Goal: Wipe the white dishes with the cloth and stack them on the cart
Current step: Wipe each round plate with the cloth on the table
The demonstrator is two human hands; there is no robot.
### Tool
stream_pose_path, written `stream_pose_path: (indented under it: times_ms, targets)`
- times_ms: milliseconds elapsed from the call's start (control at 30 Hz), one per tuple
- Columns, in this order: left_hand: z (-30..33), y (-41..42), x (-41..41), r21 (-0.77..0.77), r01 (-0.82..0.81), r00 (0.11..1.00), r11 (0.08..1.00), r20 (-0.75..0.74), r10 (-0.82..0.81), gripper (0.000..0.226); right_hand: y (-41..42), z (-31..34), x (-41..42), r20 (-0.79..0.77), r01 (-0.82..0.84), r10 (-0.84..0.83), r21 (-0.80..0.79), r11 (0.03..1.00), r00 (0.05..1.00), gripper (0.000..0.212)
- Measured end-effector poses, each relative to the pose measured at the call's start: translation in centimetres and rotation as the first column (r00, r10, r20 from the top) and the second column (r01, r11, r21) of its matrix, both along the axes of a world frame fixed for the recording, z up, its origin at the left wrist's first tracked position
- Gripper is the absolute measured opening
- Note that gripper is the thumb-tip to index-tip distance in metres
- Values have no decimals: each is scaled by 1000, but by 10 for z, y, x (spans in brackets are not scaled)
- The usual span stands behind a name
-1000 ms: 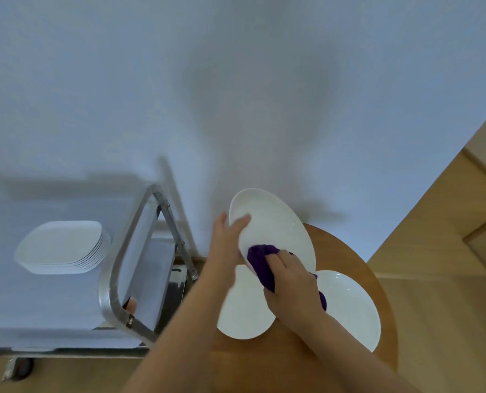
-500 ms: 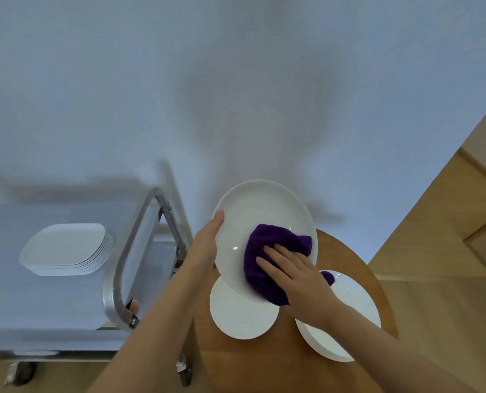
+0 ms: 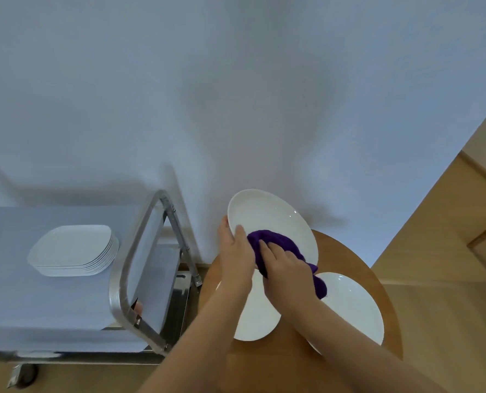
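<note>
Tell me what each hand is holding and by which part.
Left hand grips the raised white plate by its left rim. Right hand holds the bunched purple cloth from above, pressing it against the plate's face.

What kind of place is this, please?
Probably a dining or catering room: a steel cart holds stacked plates, and more white plates lie on a round wooden table.

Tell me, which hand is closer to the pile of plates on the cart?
Left. The left hand grips the held plate's rim, on the side toward the stack of plates; the right hand, pressing the purple cloth, is farther away.
</note>
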State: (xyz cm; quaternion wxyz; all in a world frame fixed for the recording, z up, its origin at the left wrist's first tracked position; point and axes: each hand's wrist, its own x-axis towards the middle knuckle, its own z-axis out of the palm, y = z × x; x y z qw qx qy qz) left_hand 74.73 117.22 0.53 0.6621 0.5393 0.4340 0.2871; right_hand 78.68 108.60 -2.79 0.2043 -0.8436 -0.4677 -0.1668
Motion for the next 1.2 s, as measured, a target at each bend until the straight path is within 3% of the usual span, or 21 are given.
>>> stream_pose_path:
  times_ms: [100,200,300,367,433,500,567,667,767,867,933,1000,1067,1133,1200]
  targets:
    - [-2,11,-5,112,-21,1000,994,-7,22,38,5,-2,-8,-7,-35,36,40,999,999,68]
    - [2,28,-13,170,16,999,985,-54,-7,35,-2,-7,-3,33,-226,224,62,972,974,68]
    - [13,61,-26,42,122,989,992,-90,-118,23,-24,-14,17,87,-379,377,7,925,922,69]
    - [23,84,-38,-93,268,959,959,-69,-275,22,-36,-15,32,100,-380,384,-57,923,918,70]
    - [27,96,-43,-128,379,914,917,-106,-392,25,-41,-14,37,105,-385,395,-103,917,913,69]
    - [26,102,-44,-160,343,920,926,-145,-365,30,-41,-10,35,96,-411,420,-103,906,902,65]
    - [22,108,-45,-271,334,922,903,-105,-372,35,-40,-2,31,8,-436,437,-68,898,899,59]
    - [13,114,-44,-424,393,901,816,2,-433,61,-38,21,26,-332,-415,383,-28,909,862,41]
    - [1,112,-40,-422,365,920,830,27,-391,89,-35,40,23,-699,-312,261,57,948,666,36]
    - [-8,101,-41,-265,436,900,860,133,-415,87,-34,57,29,-911,-190,324,281,941,256,47]
    - [-10,97,-48,-142,444,890,885,189,-416,71,-35,62,35,-914,-51,405,403,914,21,49]
    - [-14,99,-55,-66,452,877,890,217,-429,52,-36,61,40,-859,102,488,478,873,-152,43]
    - [-17,96,-61,-71,443,872,894,267,-411,54,-36,56,43,-793,249,555,502,828,-251,43]
    - [-21,89,-63,-220,461,860,860,348,-372,75,-36,47,41,-735,383,605,486,785,-308,44]
    - [-24,78,-61,-318,497,834,807,433,-343,70,-35,39,38,-697,468,610,426,775,-377,40]
